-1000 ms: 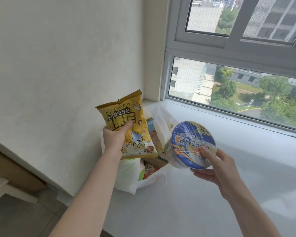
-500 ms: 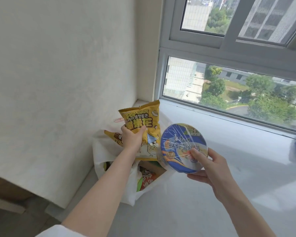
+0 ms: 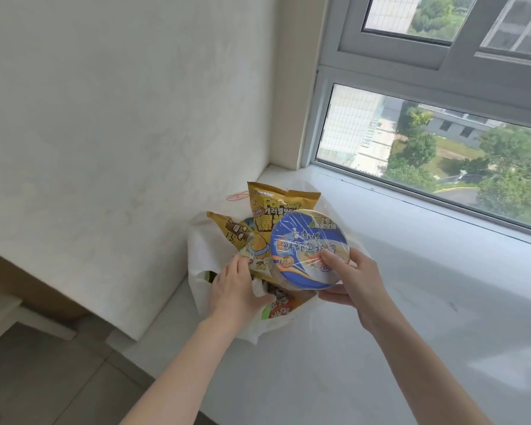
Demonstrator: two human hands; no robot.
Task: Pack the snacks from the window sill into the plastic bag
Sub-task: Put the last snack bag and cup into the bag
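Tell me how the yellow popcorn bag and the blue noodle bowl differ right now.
The popcorn bag is a flat yellow pouch; the noodle bowl is a round, rigid tub with a blue lid. The popcorn bag stands upright inside the white plastic bag; the noodle bowl is held tilted above it by the right hand. The left hand touches the popcorn bag's lower end. Both are sealed snacks.

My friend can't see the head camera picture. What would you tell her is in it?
A person's right hand holds a blue-lidded noodle bowl over a white plastic bag on a window sill. The left hand tucks a yellow popcorn bag into the bag.
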